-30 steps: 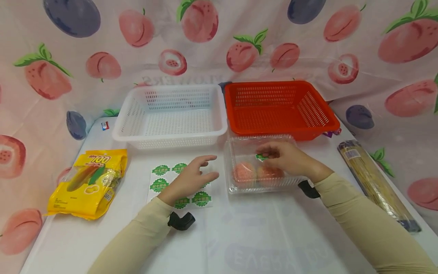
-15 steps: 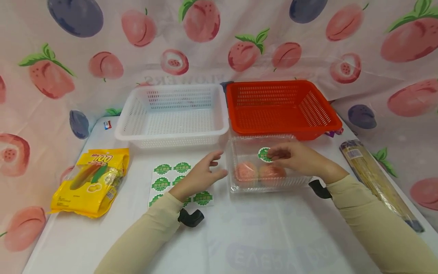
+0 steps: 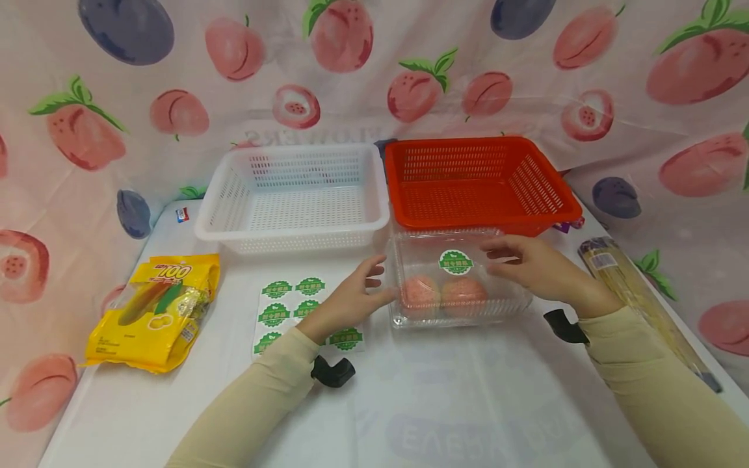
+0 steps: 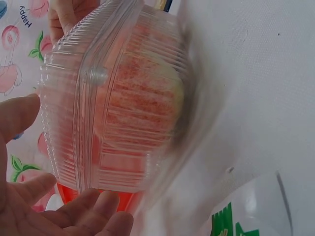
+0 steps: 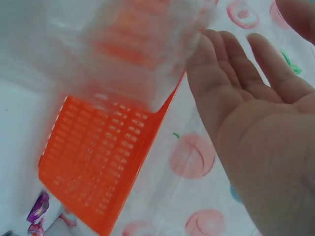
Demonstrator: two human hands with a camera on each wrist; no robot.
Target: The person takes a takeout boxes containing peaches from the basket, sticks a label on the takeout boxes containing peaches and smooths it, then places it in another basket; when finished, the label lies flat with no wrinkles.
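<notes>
A clear plastic clamshell box (image 3: 409, 250) sits mid-table with its lid down and two pinkish-red peaches (image 3: 420, 296) inside. On the lid lies a round green-and-white sticker (image 3: 456, 262). My left hand (image 3: 351, 298) is at the box's left side, fingers spread and relaxed; the left wrist view has its fingertips close to the ribbed box wall (image 4: 69, 123), a peach (image 4: 142, 103) showing through. Over the lid's right part is my right hand (image 3: 541, 270), fingers loosely extended and holding nothing. Under my left forearm lies a sheet of similar green stickers (image 3: 275, 315), partly hidden.
Behind the box stand a white plastic basket (image 3: 292, 237) and a red one (image 3: 480, 224), side by side. At the left lies a yellow snack bag (image 3: 155, 315); a long pack of dried noodle-like sticks (image 3: 634, 296) lies at the right edge. A peach-print cloth hangs behind.
My right hand has drawn away to the right from the sticker, which now shows whole on the lid. My left hand has shifted right, up to the box's left side.
</notes>
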